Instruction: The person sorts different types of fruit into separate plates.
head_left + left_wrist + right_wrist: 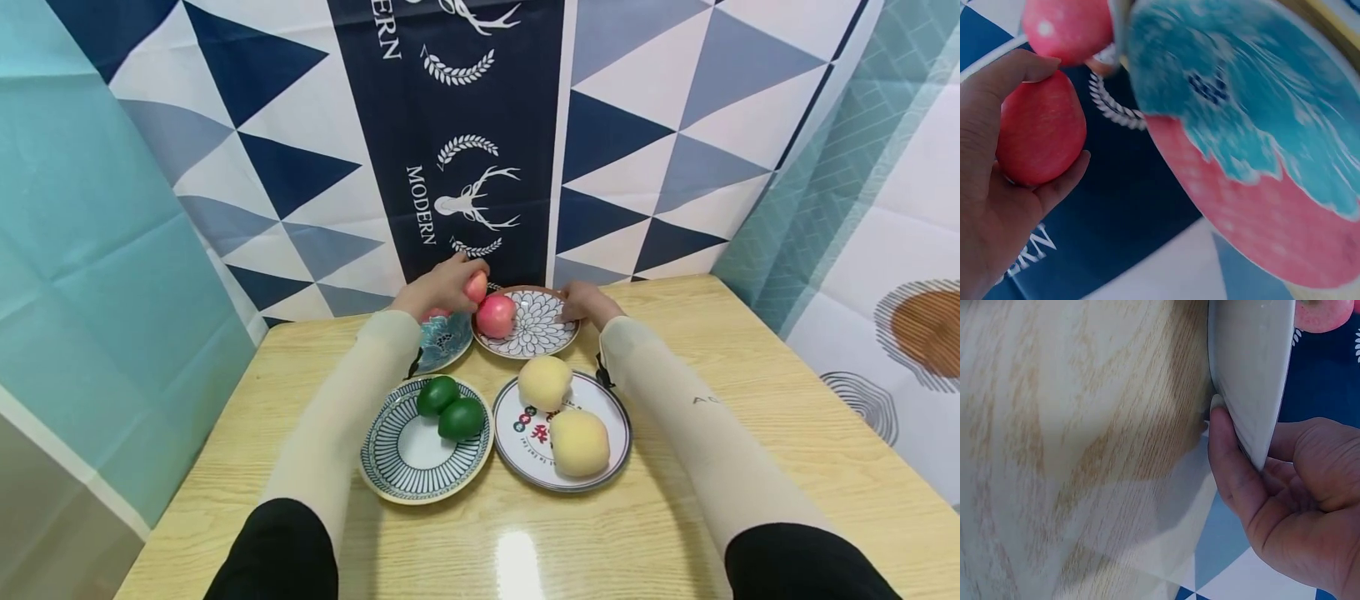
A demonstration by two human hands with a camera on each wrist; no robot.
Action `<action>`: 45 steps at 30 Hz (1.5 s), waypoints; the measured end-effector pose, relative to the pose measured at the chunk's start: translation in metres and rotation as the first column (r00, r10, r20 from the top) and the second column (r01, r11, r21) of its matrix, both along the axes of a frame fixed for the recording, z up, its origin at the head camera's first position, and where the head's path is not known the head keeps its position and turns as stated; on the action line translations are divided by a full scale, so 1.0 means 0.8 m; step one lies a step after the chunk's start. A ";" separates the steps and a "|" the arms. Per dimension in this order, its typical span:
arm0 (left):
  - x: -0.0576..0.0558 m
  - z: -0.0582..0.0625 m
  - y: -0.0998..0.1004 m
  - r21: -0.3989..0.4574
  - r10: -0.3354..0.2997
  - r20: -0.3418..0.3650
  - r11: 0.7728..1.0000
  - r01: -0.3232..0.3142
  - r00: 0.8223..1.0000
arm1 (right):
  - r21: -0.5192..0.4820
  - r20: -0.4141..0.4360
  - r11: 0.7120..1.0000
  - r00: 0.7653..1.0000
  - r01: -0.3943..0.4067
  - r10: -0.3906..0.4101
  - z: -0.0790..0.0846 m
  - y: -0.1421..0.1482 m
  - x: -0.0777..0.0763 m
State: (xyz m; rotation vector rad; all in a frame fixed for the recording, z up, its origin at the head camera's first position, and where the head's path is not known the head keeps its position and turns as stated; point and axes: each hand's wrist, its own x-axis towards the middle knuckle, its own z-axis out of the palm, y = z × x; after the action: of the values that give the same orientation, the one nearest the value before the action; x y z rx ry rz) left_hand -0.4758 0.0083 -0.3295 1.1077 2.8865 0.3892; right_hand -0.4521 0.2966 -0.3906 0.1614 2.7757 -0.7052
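Note:
My left hand (450, 287) grips a red apple (1041, 131) between thumb and fingers, over the gap between the two back plates. A second red apple (497, 316) sits on the left side of a white plate with a petal pattern (542, 323). That plate's right rim is pinched by my right hand (588, 302). In the right wrist view its fingers lie under the rim and the thumb is over the top. Below my left hand is a teal plate with a pink part (1241, 119), partly hidden by the hand and sleeve in the head view.
In front, a blue-striped plate (390, 467) holds two dark green fruits (461, 418). Beside it a white plate with red lettering (517, 454) holds two yellow fruits (580, 443). A patterned cloth (300, 167) hangs behind the wooden table (420, 550).

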 end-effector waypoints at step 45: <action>0.022 -0.039 0.118 -0.078 -0.129 0.085 0.988 0.136 0.988 | 0.067 -0.055 0.985 0.985 -0.162 0.165 0.008 -0.017 -0.006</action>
State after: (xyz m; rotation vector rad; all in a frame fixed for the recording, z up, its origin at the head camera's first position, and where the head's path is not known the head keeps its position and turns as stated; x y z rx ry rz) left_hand -0.4582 0.1024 -0.3611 1.2324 2.7146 0.2973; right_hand -0.4571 0.2831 -0.3838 -0.0766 2.8286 -0.5913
